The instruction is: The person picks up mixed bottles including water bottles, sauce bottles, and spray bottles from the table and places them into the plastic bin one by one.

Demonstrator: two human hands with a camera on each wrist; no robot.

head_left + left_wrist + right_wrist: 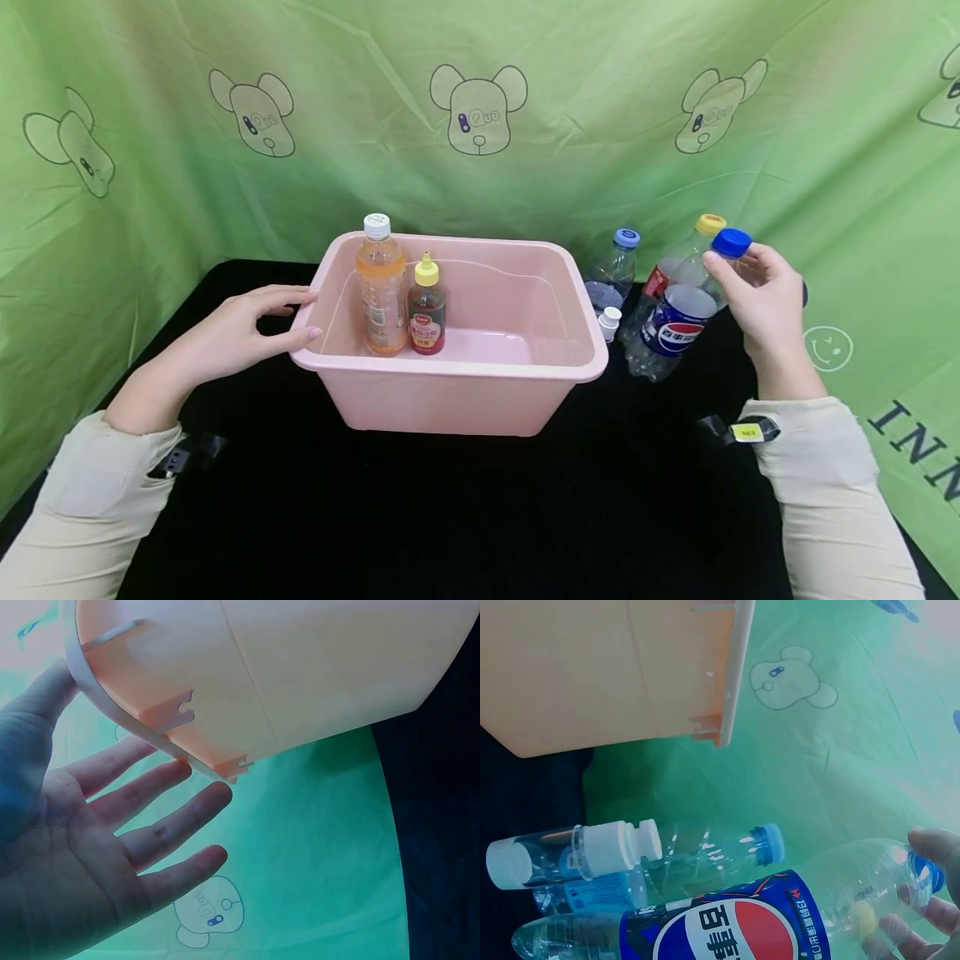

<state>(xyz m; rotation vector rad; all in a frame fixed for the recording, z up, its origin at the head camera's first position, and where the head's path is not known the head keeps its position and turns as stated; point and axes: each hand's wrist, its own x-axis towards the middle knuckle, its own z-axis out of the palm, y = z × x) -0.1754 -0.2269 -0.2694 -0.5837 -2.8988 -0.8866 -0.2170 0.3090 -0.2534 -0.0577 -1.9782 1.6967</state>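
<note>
At the left end of a pink plastic bin [442,402], my left hand [236,333] touches the rim with thumb and fingertips, its fingers mostly straight and spread in the left wrist view. My right hand [772,312] pinches a clear Pepsi bottle [675,327] near its blue cap, with the thumb on one side and fingers on the other. The bottle leans, its base toward the bin; its blue label [731,922] faces the right wrist camera. Inside the bin stand a white-capped bottle of orange drink [384,292] and a yellow-topped sauce bottle [427,318].
Right of the bin are a blue-capped clear bottle [613,271], a small white-capped bottle [577,855] and a yellow-capped bottle with a red label [657,279], partly behind the Pepsi bottle. Black cloth [465,508] covers the table; a green curtain [360,158] hangs behind.
</note>
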